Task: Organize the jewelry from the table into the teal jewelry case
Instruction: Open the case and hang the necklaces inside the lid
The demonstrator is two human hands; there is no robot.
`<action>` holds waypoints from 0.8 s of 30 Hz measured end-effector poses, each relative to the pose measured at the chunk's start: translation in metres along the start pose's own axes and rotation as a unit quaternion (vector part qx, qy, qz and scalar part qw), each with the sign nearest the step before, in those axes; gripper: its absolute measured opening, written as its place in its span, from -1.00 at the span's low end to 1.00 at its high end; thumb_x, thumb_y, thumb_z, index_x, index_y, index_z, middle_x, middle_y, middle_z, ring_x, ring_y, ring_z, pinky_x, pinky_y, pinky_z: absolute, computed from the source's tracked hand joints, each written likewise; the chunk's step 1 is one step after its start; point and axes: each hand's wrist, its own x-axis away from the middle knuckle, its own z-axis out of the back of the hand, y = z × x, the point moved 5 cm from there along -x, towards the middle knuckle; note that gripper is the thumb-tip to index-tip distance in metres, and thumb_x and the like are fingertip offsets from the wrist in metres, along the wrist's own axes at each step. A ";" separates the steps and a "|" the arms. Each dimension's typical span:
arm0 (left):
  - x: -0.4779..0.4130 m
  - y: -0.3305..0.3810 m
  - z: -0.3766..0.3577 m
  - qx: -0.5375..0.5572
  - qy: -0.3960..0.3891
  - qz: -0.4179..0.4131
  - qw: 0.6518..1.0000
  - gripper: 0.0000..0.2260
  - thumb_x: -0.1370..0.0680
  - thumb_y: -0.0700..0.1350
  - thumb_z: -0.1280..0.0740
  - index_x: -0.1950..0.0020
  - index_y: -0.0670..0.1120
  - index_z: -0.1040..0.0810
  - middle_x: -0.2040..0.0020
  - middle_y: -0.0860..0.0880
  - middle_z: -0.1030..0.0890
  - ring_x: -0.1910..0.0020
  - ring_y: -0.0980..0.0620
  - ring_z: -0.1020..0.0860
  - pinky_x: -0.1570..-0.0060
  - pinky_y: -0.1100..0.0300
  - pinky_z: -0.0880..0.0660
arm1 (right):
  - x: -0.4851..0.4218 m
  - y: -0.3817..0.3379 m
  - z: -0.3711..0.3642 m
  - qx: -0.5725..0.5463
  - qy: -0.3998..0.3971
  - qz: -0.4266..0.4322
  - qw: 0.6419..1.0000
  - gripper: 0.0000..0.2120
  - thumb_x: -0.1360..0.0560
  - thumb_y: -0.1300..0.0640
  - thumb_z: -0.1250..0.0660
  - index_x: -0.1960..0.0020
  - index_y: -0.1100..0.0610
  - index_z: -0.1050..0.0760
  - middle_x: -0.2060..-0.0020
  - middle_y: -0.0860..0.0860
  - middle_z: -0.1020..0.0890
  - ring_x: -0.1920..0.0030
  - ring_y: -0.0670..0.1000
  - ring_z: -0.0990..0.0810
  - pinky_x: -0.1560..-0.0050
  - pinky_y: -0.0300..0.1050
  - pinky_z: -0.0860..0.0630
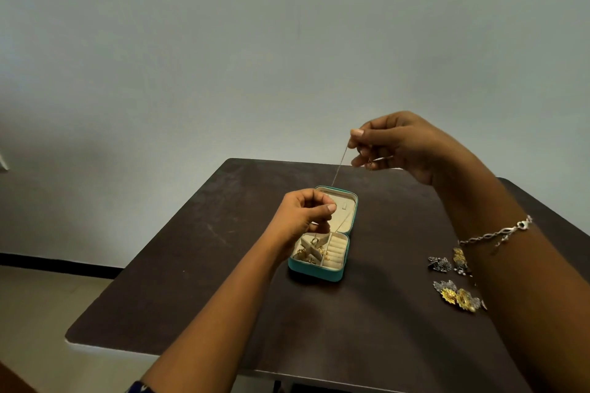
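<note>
The teal jewelry case (314, 274) lies open in the middle of the dark table (191, 265), its cream lining showing. Gold pieces (311, 254) sit in its near left compartments, beside ring rolls. A thin silver chain (339, 167) is stretched taut between my hands above the case. My right hand (396, 143) pinches its upper end, raised over the table's far edge. My left hand (303, 214) pinches the lower end just over the lid. Part of the chain hangs down into the lid.
Dark and gold ornate earrings (440, 264) and a gold flower pair (458, 296) lie on the table at the right, partly hidden by my right forearm, which wears a silver bracelet (495, 233). A pale wall stands behind the table. Floor shows at the left.
</note>
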 end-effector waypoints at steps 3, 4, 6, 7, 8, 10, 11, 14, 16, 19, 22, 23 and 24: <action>0.000 -0.007 -0.006 0.006 -0.010 0.019 1.000 -0.94 -0.49 -0.32 -0.31 0.16 -0.19 -0.54 0.26 -0.06 -0.59 0.31 0.08 -0.59 0.18 0.19 -0.58 | -0.003 -0.009 0.005 -0.002 -0.002 0.000 1.000 -0.85 -0.47 0.15 -0.31 0.22 0.20 -0.57 0.48 -0.01 -0.54 0.35 -0.02 -0.63 0.25 -0.16 -0.53; -0.001 -0.008 -0.007 0.007 -0.011 0.021 1.000 -0.93 -0.49 -0.32 -0.31 0.16 -0.19 -0.54 0.25 -0.07 -0.61 0.29 0.08 -0.60 0.16 0.19 -0.58 | -0.004 -0.012 0.006 -0.001 -0.007 0.000 1.000 -0.86 -0.46 0.16 -0.32 0.22 0.21 -0.57 0.48 -0.01 -0.53 0.39 -0.04 -0.61 0.23 -0.14 -0.56; -0.001 -0.010 -0.007 0.007 -0.010 0.023 1.000 -0.93 -0.48 -0.32 -0.31 0.16 -0.18 -0.55 0.24 -0.07 -0.62 0.26 0.08 -0.62 0.14 0.20 -0.58 | -0.005 -0.016 0.008 0.007 -0.014 -0.001 1.000 -0.88 -0.45 0.18 -0.33 0.21 0.22 -0.57 0.49 -0.01 -0.51 0.44 -0.07 -0.54 0.21 -0.12 -0.60; -0.001 -0.011 -0.007 0.007 -0.009 0.026 1.000 -0.93 -0.48 -0.32 -0.31 0.15 -0.19 -0.55 0.23 -0.08 -0.63 0.26 0.08 -0.62 0.14 0.20 -0.58 | -0.006 -0.018 0.009 0.015 -0.014 -0.001 1.000 -0.89 -0.44 0.19 -0.34 0.20 0.23 -0.58 0.48 -0.01 -0.51 0.46 -0.08 -0.52 0.21 -0.12 -0.61; 0.000 -0.013 -0.007 0.011 -0.010 0.030 0.999 -0.93 -0.49 -0.32 -0.31 0.15 -0.19 -0.55 0.23 -0.08 -0.63 0.26 0.08 -0.63 0.15 0.21 -0.59 | -0.007 -0.020 0.012 0.022 -0.012 0.000 1.000 -0.90 -0.44 0.21 -0.34 0.19 0.23 -0.58 0.48 -0.01 -0.52 0.47 -0.09 -0.50 0.23 -0.14 -0.62; 0.001 -0.016 -0.009 0.033 -0.013 0.047 0.998 -0.94 -0.49 -0.33 -0.31 0.14 -0.20 -0.54 0.20 -0.11 -0.63 0.26 0.07 -0.64 0.18 0.22 -0.59 | -0.008 -0.024 0.017 0.035 -0.006 0.001 0.999 -0.92 -0.45 0.25 -0.33 0.17 0.24 -0.58 0.48 -0.02 -0.54 0.48 -0.10 -0.49 0.29 -0.18 -0.61; 0.002 -0.018 -0.011 0.047 -0.016 0.058 0.997 -0.94 -0.49 -0.33 -0.30 0.14 -0.20 -0.53 0.18 -0.12 -0.64 0.24 0.06 -0.64 0.19 0.21 -0.60 | -0.008 -0.026 0.019 0.040 -0.004 0.000 0.999 -0.93 -0.44 0.26 -0.33 0.16 0.24 -0.58 0.47 -0.02 -0.56 0.47 -0.10 -0.50 0.31 -0.19 -0.60; 0.004 -0.025 -0.018 0.077 -0.028 0.094 0.992 -0.93 -0.52 -0.33 -0.26 0.13 -0.20 -0.50 0.13 -0.15 -0.66 0.19 0.02 -0.65 0.17 0.14 -0.59 | -0.008 -0.029 0.025 0.052 -0.003 -0.006 0.999 -0.93 -0.44 0.27 -0.33 0.14 0.25 -0.59 0.43 0.02 -0.56 0.45 -0.08 -0.51 0.32 -0.20 -0.59; 0.005 -0.028 -0.022 0.084 -0.040 0.108 0.990 -0.92 -0.53 -0.33 -0.24 0.12 -0.19 -0.49 0.17 -0.14 -0.67 0.22 0.01 -0.66 0.21 0.15 -0.59 | -0.008 -0.030 0.028 0.057 -0.001 -0.008 0.998 -0.93 -0.45 0.28 -0.32 0.14 0.26 -0.58 0.40 0.05 -0.56 0.43 -0.07 -0.51 0.32 -0.20 -0.59; 0.005 -0.030 -0.026 0.083 -0.041 0.115 0.989 -0.91 -0.52 -0.35 -0.24 0.08 -0.20 -0.49 0.20 -0.14 -0.67 0.25 -0.01 -0.65 0.27 0.17 -0.58 | -0.008 -0.029 0.032 0.061 0.004 -0.012 0.998 -0.93 -0.44 0.30 -0.32 0.14 0.25 -0.58 0.34 0.08 -0.58 0.40 -0.05 -0.53 0.31 -0.21 -0.61; 0.006 -0.032 -0.026 0.079 -0.036 0.119 0.989 -0.90 -0.52 -0.38 -0.23 0.07 -0.23 -0.50 0.19 -0.16 -0.65 0.28 0.01 -0.64 0.27 0.19 -0.58 | -0.008 -0.028 0.038 0.053 0.007 -0.020 0.998 -0.92 -0.43 0.33 -0.31 0.12 0.27 -0.58 0.30 0.11 -0.59 0.41 -0.06 -0.57 0.29 -0.22 -0.61; 0.007 -0.033 -0.027 0.078 -0.035 0.122 0.989 -0.89 -0.52 -0.39 -0.22 0.07 -0.24 -0.50 0.19 -0.17 -0.65 0.29 0.02 -0.64 0.27 0.20 -0.59 | -0.009 -0.028 0.041 0.044 0.007 -0.023 0.999 -0.91 -0.44 0.34 -0.30 0.10 0.28 -0.58 0.29 0.12 -0.59 0.41 -0.07 -0.58 0.29 -0.21 -0.61; 0.007 -0.034 -0.027 0.079 -0.035 0.124 0.988 -0.89 -0.52 -0.40 -0.22 0.07 -0.25 -0.51 0.19 -0.18 -0.64 0.30 0.03 -0.64 0.28 0.22 -0.60 | -0.008 -0.027 0.043 0.033 0.007 -0.025 0.999 -0.90 -0.45 0.35 -0.29 0.08 0.29 -0.57 0.29 0.12 -0.59 0.42 -0.07 -0.58 0.29 -0.21 -0.61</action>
